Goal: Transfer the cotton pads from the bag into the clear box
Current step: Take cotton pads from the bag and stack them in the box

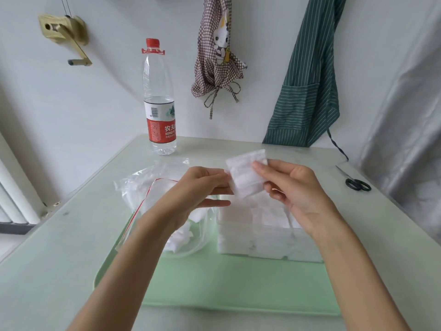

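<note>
A small stack of white cotton pads [247, 174] is held in the air above the clear box [267, 242], which is full of white pads. My right hand [293, 187] pinches the stack's right side between thumb and fingers. My left hand [198, 189] pinches its left edge with the fingertips. The clear zip bag [152, 187] with a red seal line lies to the left of the box, open, with more white pads inside; my left forearm hides part of it.
Bag and box sit on a pale green tray [214, 283] on a light table. A water bottle [160, 101] stands at the back left. Black scissors [355, 181] lie at the right edge. Aprons hang on the wall behind.
</note>
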`<action>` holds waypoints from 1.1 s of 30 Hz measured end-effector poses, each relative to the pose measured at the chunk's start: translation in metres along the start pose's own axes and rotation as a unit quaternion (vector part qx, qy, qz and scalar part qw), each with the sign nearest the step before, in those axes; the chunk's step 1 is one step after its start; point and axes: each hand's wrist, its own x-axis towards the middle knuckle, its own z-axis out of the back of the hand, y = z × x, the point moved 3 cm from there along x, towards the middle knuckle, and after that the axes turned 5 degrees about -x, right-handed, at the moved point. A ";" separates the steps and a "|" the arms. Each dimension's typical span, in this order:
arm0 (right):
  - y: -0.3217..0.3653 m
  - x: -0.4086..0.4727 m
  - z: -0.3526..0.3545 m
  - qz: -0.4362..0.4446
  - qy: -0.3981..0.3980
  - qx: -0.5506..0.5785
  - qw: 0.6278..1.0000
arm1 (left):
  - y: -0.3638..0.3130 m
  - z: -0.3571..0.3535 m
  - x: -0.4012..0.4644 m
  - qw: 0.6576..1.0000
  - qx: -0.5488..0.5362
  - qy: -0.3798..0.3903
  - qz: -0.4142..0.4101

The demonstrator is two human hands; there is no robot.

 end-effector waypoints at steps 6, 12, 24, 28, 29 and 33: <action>-0.003 0.005 0.000 0.102 -0.135 -0.163 0.972 | -0.003 -0.006 0.004 0.995 -0.095 -0.024 0.023; 0.001 0.011 0.005 0.032 -0.051 -0.068 0.996 | -0.022 -0.011 0.003 0.992 0.069 -0.044 -0.097; -0.029 0.017 0.000 0.062 -0.114 -0.303 0.944 | 0.001 -0.002 0.027 0.902 0.374 -0.202 -0.073; -0.033 0.016 -0.003 0.065 -0.082 -0.352 0.930 | -0.002 -0.006 0.026 0.856 0.471 -0.201 -0.076; -0.034 0.016 -0.004 0.069 -0.071 -0.365 0.926 | -0.003 -0.008 0.025 0.841 0.496 -0.197 -0.087; -0.039 0.019 -0.006 0.077 -0.016 -0.413 0.907 | -0.006 -0.013 0.024 0.766 0.607 -0.153 -0.146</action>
